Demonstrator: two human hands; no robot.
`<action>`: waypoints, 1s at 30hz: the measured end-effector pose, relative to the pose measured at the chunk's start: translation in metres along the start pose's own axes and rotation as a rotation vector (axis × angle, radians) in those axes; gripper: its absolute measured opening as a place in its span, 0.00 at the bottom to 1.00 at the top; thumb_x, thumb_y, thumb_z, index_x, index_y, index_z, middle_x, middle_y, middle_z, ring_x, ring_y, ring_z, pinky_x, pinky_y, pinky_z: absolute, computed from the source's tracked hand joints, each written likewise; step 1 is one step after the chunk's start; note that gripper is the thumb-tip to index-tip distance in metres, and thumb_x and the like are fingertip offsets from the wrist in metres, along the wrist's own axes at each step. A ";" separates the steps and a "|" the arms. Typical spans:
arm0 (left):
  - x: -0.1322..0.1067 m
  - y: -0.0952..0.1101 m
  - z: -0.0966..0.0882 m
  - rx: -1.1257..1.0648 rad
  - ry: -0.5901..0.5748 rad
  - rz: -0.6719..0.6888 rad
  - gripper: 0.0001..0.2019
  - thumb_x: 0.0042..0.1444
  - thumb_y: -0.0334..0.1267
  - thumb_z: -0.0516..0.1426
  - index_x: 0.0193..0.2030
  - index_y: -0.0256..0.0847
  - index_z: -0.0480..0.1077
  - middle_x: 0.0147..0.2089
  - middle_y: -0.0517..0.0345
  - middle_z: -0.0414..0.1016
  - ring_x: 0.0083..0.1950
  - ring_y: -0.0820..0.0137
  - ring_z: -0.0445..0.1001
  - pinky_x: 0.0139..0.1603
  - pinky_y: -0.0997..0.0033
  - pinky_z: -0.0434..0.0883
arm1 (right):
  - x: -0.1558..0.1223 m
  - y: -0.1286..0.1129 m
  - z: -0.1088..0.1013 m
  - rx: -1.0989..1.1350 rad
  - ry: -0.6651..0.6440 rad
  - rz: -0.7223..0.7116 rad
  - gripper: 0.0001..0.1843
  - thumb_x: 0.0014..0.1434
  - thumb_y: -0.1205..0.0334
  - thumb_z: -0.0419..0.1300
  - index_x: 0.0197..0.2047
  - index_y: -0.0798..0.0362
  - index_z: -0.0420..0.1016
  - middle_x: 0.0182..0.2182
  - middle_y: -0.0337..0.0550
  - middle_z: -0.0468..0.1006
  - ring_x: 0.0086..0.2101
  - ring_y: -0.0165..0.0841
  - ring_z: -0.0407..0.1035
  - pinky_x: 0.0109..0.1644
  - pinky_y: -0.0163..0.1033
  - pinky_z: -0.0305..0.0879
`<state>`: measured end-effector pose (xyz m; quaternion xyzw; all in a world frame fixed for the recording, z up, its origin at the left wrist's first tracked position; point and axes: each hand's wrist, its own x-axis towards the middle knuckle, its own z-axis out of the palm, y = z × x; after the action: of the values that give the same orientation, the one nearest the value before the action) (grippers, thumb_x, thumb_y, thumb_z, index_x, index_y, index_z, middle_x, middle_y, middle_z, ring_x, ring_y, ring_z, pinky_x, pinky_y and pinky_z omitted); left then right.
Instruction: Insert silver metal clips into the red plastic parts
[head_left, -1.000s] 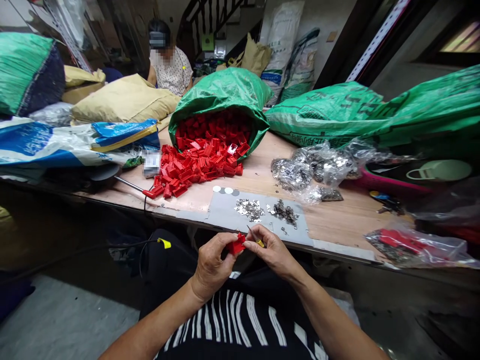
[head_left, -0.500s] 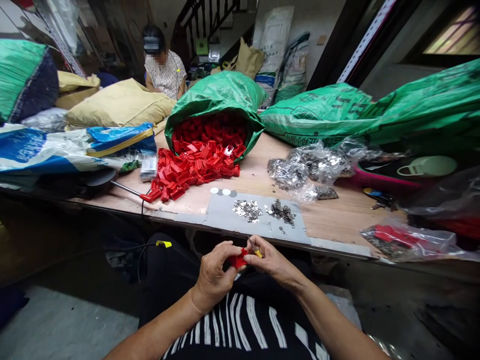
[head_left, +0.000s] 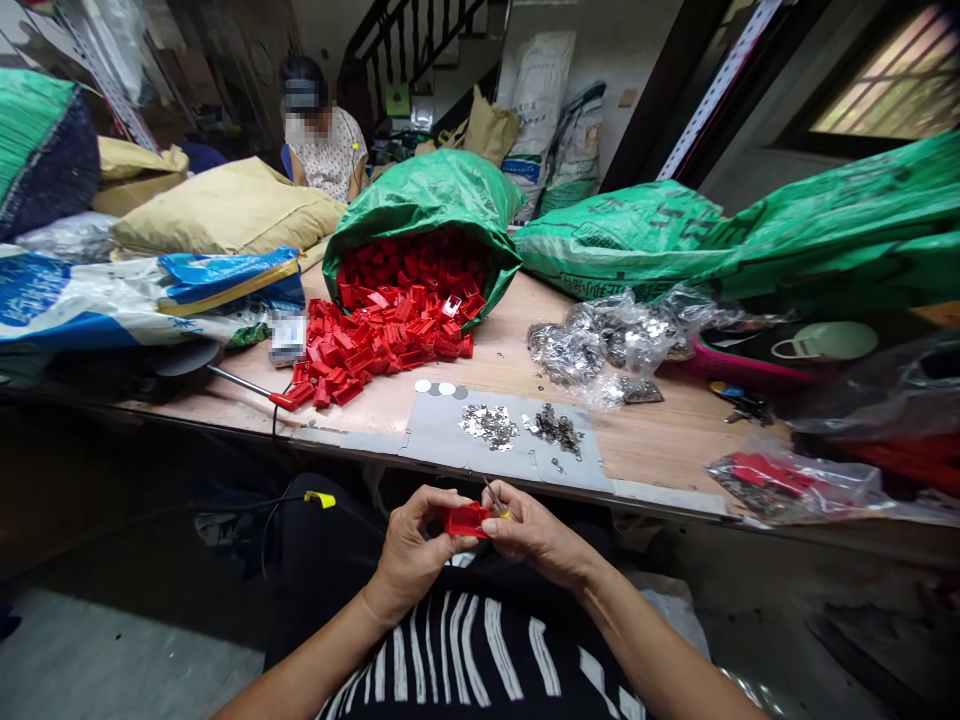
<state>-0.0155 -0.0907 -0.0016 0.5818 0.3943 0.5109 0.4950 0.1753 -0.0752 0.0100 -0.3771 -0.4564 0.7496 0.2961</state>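
Observation:
My left hand [head_left: 411, 545] pinches a small red plastic part [head_left: 465, 520] over my lap, just below the table edge. My right hand [head_left: 534, 535] is closed on a thin yellow-handled tool [head_left: 496, 503] whose tip points up beside the red part, and its fingers also touch that part. On the table ahead lie two small heaps of metal bits [head_left: 491, 424] on a grey sheet [head_left: 450, 425]. A pile of red plastic parts [head_left: 375, 340] spills from a green sack [head_left: 427, 195].
Clear bags of metal pieces [head_left: 600, 345] lie right of centre, with another clear bag [head_left: 795, 480] at the right edge. Green sacks [head_left: 750, 235] and blue-white and tan sacks [head_left: 150, 285] crowd the table's back. A person [head_left: 322, 135] sits at the far side.
Both hands have dropped slightly and the red part has turned flatter between my fingers. The view has drifted a little, shifting the table leftward.

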 end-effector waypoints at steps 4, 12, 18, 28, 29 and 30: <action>0.003 0.000 0.001 -0.267 0.053 -0.142 0.16 0.46 0.31 0.67 0.41 0.41 0.70 0.42 0.56 0.77 0.45 0.67 0.77 0.49 0.65 0.74 | 0.006 -0.017 -0.016 -0.552 0.226 -0.186 0.13 0.56 0.54 0.61 0.42 0.50 0.68 0.35 0.40 0.74 0.30 0.30 0.66 0.32 0.34 0.61; 0.009 0.000 -0.001 -0.378 0.080 -0.195 0.17 0.47 0.30 0.66 0.44 0.41 0.68 0.44 0.56 0.76 0.46 0.68 0.75 0.49 0.66 0.73 | 0.036 -0.033 -0.043 -1.442 0.544 -0.313 0.08 0.61 0.66 0.54 0.43 0.50 0.72 0.39 0.45 0.77 0.40 0.35 0.71 0.44 0.38 0.65; 0.013 0.003 -0.006 -0.308 0.099 -0.161 0.16 0.48 0.32 0.65 0.44 0.41 0.69 0.44 0.56 0.75 0.45 0.69 0.75 0.48 0.68 0.73 | 0.049 -0.036 -0.045 -1.546 0.519 -0.217 0.04 0.61 0.64 0.56 0.37 0.50 0.72 0.37 0.43 0.76 0.36 0.33 0.71 0.39 0.35 0.62; 0.023 -0.005 0.000 -0.079 0.195 -0.028 0.13 0.49 0.31 0.63 0.42 0.41 0.70 0.41 0.57 0.74 0.42 0.69 0.75 0.42 0.72 0.75 | 0.044 -0.035 -0.038 -1.080 0.537 -0.371 0.02 0.58 0.62 0.55 0.36 0.50 0.67 0.31 0.41 0.73 0.32 0.34 0.66 0.37 0.38 0.59; 0.024 -0.006 0.002 -0.062 0.199 -0.017 0.13 0.49 0.31 0.63 0.42 0.41 0.70 0.41 0.58 0.74 0.42 0.70 0.75 0.42 0.72 0.75 | 0.043 -0.035 -0.033 -0.970 0.529 -0.377 0.04 0.58 0.60 0.55 0.36 0.50 0.68 0.31 0.41 0.74 0.33 0.34 0.66 0.38 0.38 0.60; 0.025 -0.006 0.003 -0.043 0.201 -0.006 0.13 0.49 0.31 0.63 0.42 0.41 0.70 0.42 0.58 0.74 0.42 0.70 0.75 0.42 0.72 0.75 | 0.043 -0.034 -0.027 -0.858 0.512 -0.384 0.06 0.58 0.58 0.56 0.37 0.51 0.68 0.32 0.41 0.74 0.34 0.34 0.66 0.39 0.39 0.60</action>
<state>-0.0080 -0.0660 -0.0026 0.5157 0.4327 0.5734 0.4670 0.1777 -0.0153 0.0204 -0.5447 -0.6957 0.3122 0.3491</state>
